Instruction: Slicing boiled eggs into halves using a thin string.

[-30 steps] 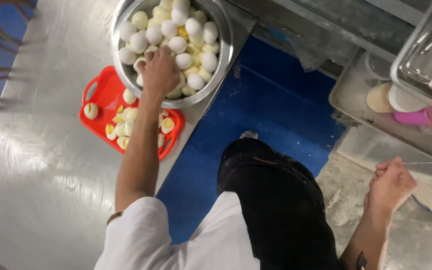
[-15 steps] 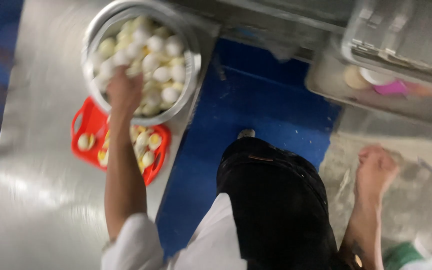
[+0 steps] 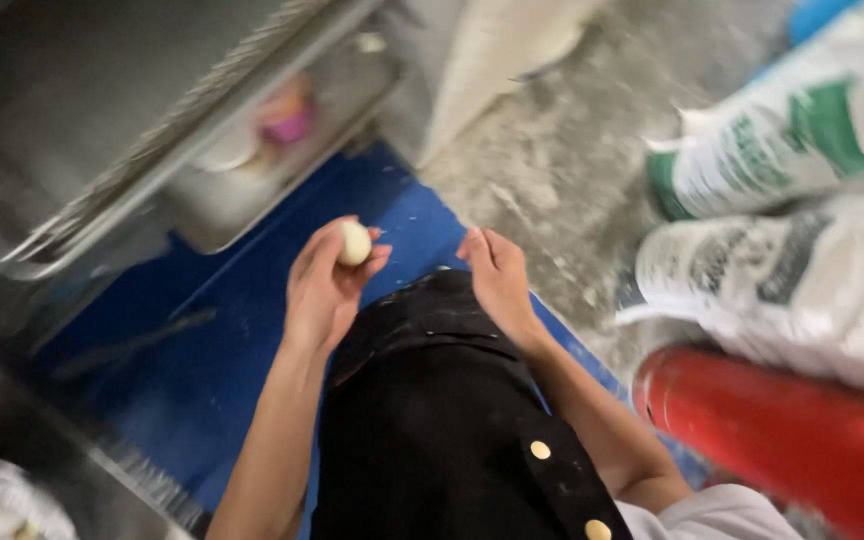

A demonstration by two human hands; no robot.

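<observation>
Nearest the camera, your black apron with pale round buttons [image 3: 432,420] hangs over your lap, covering your clothes while you handle food. Just above it, your left hand [image 3: 327,285] is closed around a small, pale, smooth peeled egg [image 3: 354,242], pinched between thumb and fingertips and raised clear of the apron, probably so the right hand can get at it. Your right hand [image 3: 497,275] is open and holds nothing, fingers extended towards the egg but apart from it.

Beneath both hands lies a blue floor mat [image 3: 202,350]. To your right a red cylindrical container [image 3: 782,430] lies on its side, with white woven sacks bearing green print [image 3: 782,220] piled above it on grey concrete floor [image 3: 572,150].

Farthest, to your left, a grey metal rack shelf [image 3: 182,150] overhangs a tray of blurred items I cannot identify.
</observation>
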